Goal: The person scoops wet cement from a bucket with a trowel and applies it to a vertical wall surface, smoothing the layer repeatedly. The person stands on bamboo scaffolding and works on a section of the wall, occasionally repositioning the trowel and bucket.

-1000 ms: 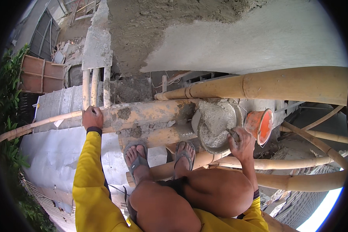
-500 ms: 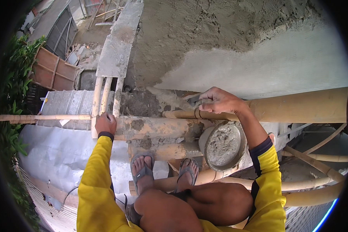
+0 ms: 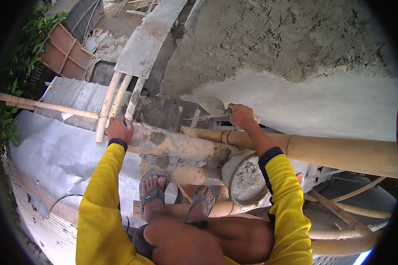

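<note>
My right hand [image 3: 242,116] is closed round the handle of a trowel [image 3: 211,106], whose mortar-smeared blade is at the lower edge of the wall. Rough wet mortar [image 3: 269,39] covers the upper part of this wall, and a smooth grey surface [image 3: 305,101] lies below it. My left hand [image 3: 120,129] is closed on a thin bamboo pole [image 3: 132,101] near its lower end, beside a thick, mortar-stained bamboo beam [image 3: 177,140]. A bucket of wet mortar [image 3: 248,179] stands below my right forearm, which hides part of its rim.
My sandalled feet rest on bamboo and board scaffolding [image 3: 181,174]. A thick bamboo pole [image 3: 331,152] runs along the wall on the right, with crossed poles [image 3: 340,212] below. Metal sheeting [image 3: 75,154] lies at left. A grey plank [image 3: 150,42] extends away across thin poles.
My right hand has moved slightly up and left with the trowel, its blade now nearer the wall's lower edge. The view has tilted; my left hand keeps its place at the poles.
</note>
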